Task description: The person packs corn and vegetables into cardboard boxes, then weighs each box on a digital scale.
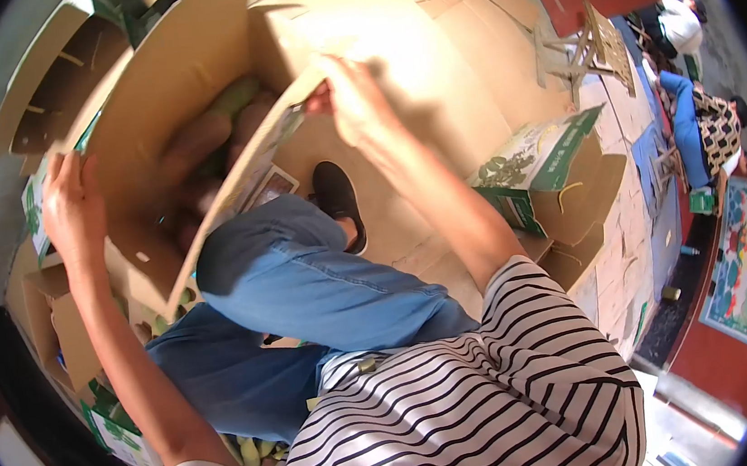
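Observation:
A large open cardboard box (183, 66) stands before my knees, its flaps raised. My left hand (75, 205) is closed at the box's left outer edge, fingers curled over the cardboard. My right hand (350, 99) grips the top corner of the near flap (244, 169), thumb on one side and fingers on the other. Inside the box lie blurred, long brownish and green pieces of produce (201, 146), partly in shadow. The flap hides some of them.
A green-and-white printed carton (549, 169) stands open at the right. Another open carton (65, 70) is at the upper left. Green produce (256, 455) lies beside my legs. A wooden stool (600, 50) and a seated person (700, 130) are farther right.

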### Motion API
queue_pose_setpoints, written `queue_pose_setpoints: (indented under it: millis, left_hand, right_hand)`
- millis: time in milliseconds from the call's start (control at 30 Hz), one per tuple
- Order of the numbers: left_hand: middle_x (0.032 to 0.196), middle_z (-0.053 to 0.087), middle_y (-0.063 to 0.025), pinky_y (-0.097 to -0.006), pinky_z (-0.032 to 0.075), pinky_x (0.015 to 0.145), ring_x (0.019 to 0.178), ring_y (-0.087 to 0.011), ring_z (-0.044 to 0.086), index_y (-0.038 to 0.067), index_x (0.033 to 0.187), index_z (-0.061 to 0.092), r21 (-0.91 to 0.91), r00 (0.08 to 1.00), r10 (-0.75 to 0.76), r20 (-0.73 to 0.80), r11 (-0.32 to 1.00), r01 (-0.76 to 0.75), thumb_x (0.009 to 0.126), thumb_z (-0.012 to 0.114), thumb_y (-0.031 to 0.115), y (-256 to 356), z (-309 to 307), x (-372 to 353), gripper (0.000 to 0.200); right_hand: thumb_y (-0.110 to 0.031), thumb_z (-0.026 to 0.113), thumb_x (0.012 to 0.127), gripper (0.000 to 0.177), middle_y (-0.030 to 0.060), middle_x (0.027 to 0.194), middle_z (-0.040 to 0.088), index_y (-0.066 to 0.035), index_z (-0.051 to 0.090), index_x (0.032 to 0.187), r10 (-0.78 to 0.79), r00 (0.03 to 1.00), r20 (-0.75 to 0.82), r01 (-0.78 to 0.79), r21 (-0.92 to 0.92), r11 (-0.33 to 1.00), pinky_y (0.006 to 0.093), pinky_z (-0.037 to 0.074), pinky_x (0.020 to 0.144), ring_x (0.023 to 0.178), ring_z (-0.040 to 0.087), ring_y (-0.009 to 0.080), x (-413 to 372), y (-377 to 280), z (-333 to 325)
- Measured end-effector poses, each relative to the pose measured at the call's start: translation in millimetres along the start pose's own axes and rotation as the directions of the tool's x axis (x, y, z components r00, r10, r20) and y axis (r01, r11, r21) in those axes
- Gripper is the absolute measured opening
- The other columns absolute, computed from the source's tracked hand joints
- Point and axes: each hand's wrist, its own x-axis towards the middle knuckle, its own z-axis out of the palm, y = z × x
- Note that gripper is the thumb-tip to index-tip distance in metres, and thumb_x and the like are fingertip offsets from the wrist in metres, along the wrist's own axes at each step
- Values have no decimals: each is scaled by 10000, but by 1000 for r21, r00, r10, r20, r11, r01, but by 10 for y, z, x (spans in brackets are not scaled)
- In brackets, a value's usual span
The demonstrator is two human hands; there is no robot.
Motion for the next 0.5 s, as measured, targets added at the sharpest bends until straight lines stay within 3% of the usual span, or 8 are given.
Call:
queue_pose_setpoints:
  millis: [100,133,167,200,267,333,467,500]
  left_hand:
    - [891,573,-148,-440,464,659,801,-382,569,29,835,567,-133,993,34,117,991,-18,863,598,168,723,217,237,146]
    - [915,582,-155,-422,475,680,800,-385,578,14,872,583,-148,985,149,-90,976,-161,874,599,165,924,434,293,152]
    - [985,612,-156,-433,494,725,864,-380,600,33,917,618,-212,978,146,150,971,-112,861,602,168,1206,455,418,147]
    - [962,613,-152,-430,503,734,857,-368,608,50,928,629,-249,968,247,-37,936,-249,860,597,180,1441,716,431,150]
    - [834,598,-127,-407,512,712,817,-324,609,81,869,655,-317,951,299,77,912,-261,800,585,121,2105,848,517,106]
    - [787,607,-105,-383,509,731,835,-286,585,71,762,647,-510,921,388,-19,789,-343,740,571,77,2689,1140,517,79]
    - [832,602,-130,-373,501,734,810,-299,607,61,760,631,-596,911,341,231,790,-144,751,558,60,3541,1339,313,74]
    - [831,599,-135,-385,498,722,792,-312,605,49,788,625,-640,908,362,210,753,-153,755,553,51,3593,1276,292,79]
  right_hand:
    - [-249,530,919,241,40,647,580,-43,596,812,-83,992,-92,78,-52,996,263,491,491,510,562,128,-93,-347,-695]
    - [-243,531,923,228,38,659,576,-46,593,826,-70,985,-158,60,-69,996,270,497,500,515,565,130,-173,-450,-914]
    - [-251,531,927,216,43,689,572,-47,590,887,-83,976,-202,69,-72,995,290,491,552,543,547,139,-271,-496,-1201]
    - [-259,530,931,219,48,719,569,-49,588,947,-93,967,-239,77,-74,994,309,485,604,571,529,148,-361,-546,-1485]
    - [-212,533,933,180,29,646,518,-33,555,929,-42,881,-470,14,-62,998,293,510,531,499,530,166,-500,-792,-1933]
    - [-238,550,923,205,24,628,471,-35,526,912,-106,800,-591,-37,-225,974,298,515,533,492,513,172,-622,-1016,-2516]
    - [-297,574,898,277,39,626,511,-21,567,921,-197,678,-709,-138,-386,912,289,512,502,497,526,156,-667,-1537,-3765]
    - [-285,559,904,264,44,636,529,-22,579,902,-243,670,-701,-226,-504,834,287,509,492,502,534,156,-613,-1627,-3974]
